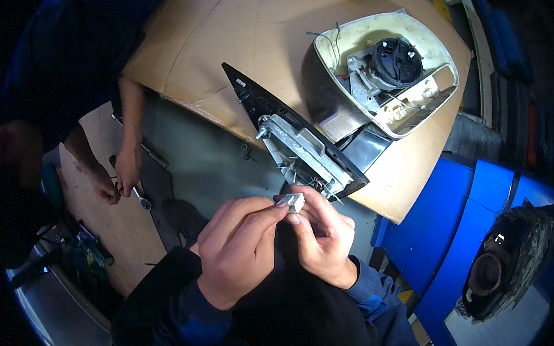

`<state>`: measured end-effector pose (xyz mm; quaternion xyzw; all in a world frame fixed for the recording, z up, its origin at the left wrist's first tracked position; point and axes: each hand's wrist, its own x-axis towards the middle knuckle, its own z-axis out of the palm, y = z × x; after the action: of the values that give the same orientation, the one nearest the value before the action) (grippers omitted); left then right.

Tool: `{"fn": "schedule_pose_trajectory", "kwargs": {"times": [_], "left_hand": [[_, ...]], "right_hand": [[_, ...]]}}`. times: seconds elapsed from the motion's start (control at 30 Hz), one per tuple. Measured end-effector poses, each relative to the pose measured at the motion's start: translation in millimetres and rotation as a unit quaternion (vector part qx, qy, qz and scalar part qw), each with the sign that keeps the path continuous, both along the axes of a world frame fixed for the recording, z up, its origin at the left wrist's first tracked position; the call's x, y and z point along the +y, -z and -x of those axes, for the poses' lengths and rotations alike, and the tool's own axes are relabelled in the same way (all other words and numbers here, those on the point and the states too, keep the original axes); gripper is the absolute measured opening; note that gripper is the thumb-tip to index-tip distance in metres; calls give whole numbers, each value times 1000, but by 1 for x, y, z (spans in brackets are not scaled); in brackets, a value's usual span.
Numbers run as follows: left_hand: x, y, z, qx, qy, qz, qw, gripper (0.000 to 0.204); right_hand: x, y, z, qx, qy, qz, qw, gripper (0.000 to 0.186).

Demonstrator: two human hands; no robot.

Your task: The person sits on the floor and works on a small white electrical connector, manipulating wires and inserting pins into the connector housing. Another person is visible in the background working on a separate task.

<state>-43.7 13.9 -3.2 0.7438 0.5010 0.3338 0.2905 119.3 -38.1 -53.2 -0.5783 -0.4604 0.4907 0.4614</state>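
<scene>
Close in front of my body, my left hand [237, 247] and my right hand [326, 236] meet at a small white plastic connector [295, 203]. Fingertips of both hands pinch it from either side. Just beyond it, thin wires [317, 184] come out of the mounting base [310, 151] of a car side mirror, a grey metal bracket on a black triangular plate. That base overhangs the near edge of the cardboard. Attached to it, the mirror housing [317, 86] lies with its hollow side up, showing a black round motor unit [398, 62] and loose wires inside.
A brown cardboard sheet [235, 24] lies under the mirror. At the left, another person's hands [123, 173] work beside a ratchet wrench [141, 199] over a wooden board [126, 246]. Blue panels [427, 214] and a dirty black part [513, 257] with a round opening stand at the right.
</scene>
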Motion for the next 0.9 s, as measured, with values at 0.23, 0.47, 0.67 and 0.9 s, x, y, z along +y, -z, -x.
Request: {"fn": "schedule_pose_trajectory", "kwargs": {"times": [0.23, 0.47, 0.67, 0.9], "left_hand": [[0, 3, -2, 0, 5, -13, 1000, 21], [-4, 5, -7, 5, -7, -28, 1000, 21], [-4, 10, -1, -11, 1, -37, 999, 21], [-7, 12, 6, -62, -46, 15, 997, 32]], "right_hand": [[-1, 1, 0, -15, 6, -9, 1000, 44], [-1, -1, 3, -54, 18, -20, 998, 47], [-1, 1, 3, -58, 13, -32, 998, 46], [-2, -1, 7, 110, 28, 20, 993, 47]]}}
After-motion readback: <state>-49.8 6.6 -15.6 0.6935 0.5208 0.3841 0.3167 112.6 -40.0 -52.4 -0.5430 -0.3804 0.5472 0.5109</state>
